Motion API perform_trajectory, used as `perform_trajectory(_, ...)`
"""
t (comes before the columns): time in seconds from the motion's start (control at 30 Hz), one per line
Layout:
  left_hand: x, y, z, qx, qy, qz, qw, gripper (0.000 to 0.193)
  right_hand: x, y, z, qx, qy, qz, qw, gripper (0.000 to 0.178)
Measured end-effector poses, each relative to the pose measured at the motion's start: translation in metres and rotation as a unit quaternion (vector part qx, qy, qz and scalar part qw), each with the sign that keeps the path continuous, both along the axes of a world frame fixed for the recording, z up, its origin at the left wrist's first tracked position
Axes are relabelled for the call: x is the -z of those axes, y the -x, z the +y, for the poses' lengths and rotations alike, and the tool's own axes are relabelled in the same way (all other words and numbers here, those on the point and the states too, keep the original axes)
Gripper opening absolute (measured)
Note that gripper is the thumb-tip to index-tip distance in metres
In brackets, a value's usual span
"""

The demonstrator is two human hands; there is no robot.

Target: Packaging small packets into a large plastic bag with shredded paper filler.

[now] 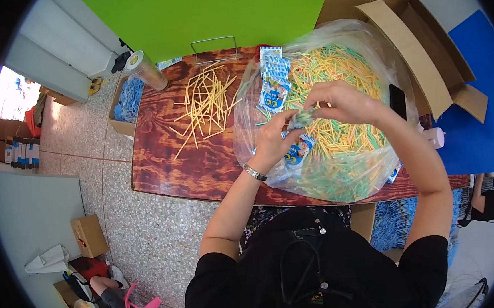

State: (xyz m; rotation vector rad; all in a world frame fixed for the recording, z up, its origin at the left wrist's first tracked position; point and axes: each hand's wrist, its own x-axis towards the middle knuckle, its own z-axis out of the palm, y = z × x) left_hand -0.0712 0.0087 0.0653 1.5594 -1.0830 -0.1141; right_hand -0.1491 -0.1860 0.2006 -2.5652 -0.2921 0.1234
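Observation:
Over the big see-through plastic bag (386,58) my two hands meet. My left hand (273,141), a watch on its wrist, pinches a small pale-greenish bundle (302,117), blurred, so its kind is unsure. The fingers of my right hand (341,101) close on the bundle's other side. Beneath them, the open bag is heaped with thin yellow, green and pinkish sticks (353,72). A row of overlapping blue-and-white packets (275,89) lies along the bag's left side. Another blue-and-white packet (299,148) rests just below my left fingers.
Loose yellow sticks (209,102) are spread on the reddish wooden table (158,154). At its far left stands a tall cylindrical container (146,71), near a box of blue packets (130,99). An open cardboard box (423,56) and a dark phone-like object (397,101) are at right. Other people sit nearby.

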Motion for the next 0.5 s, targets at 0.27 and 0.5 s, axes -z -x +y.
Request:
perform_trajectory(0.27, 0.050, -0.044, 0.016, -0.095, -0.020, 0.183, 0.978, 0.044, 0.081, -0.040, 0.014, 0.113, -0.080, -0.214, 0.967, 0.012)
perform_trajectory(0.5, 0.050, -0.062, 0.017, -0.058, -0.111, -0.129, 0.984, 0.039, 0.150, -0.077, 0.000, 0.265, -0.035, -0.111, 0.957, 0.020)
